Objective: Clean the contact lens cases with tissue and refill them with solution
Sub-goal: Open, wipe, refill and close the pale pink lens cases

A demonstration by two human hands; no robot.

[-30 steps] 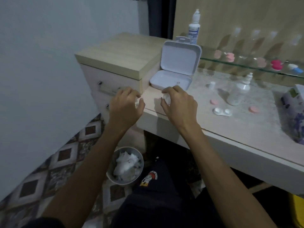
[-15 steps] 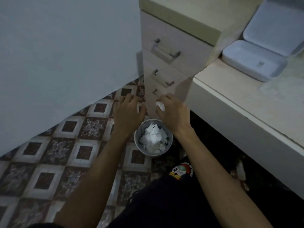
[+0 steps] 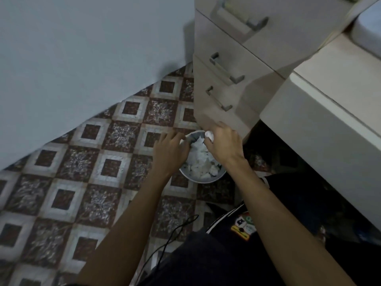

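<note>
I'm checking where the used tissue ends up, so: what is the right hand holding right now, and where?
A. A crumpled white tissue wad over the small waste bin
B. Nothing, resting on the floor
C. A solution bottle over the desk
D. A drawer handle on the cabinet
A: the right hand pinches a crumpled white tissue wad just above the tissue-filled waste bin on the tiled floor.

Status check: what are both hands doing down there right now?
Right hand pinching tissue wad over bin. Left hand beside bin, grip unclear. Nothing blocking.
</note>
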